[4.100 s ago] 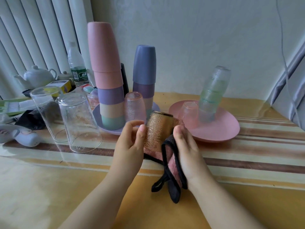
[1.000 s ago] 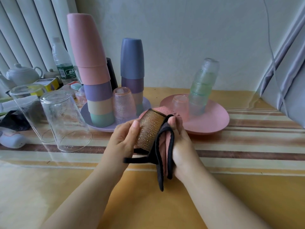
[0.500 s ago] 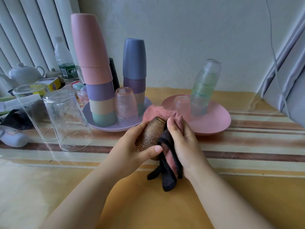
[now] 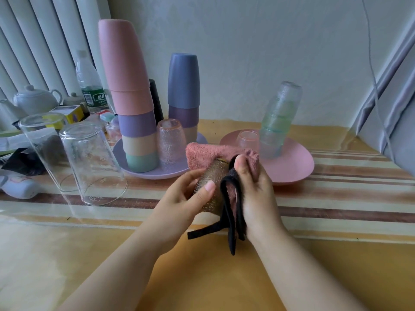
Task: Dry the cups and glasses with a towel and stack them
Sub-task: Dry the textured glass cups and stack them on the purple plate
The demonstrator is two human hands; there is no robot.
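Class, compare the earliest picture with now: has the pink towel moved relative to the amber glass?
Yes. The pink towel has come up over the amber glass, toward the lilac plate; earlier it hung below.

A table in a home, most likely a dining or living corner.

A striped yellow and brown tablecloth under a clear cover carries household crockery: upturned plastic cups stacked on a lilac plate, glasses on a pink plate, two clear tumblers. At the back left stand a white teapot, a water bottle and small boxes, blurred at this distance. Vertical blinds, a plain painted wall and a grey curtain close the corner, all domestic rather than commercial.
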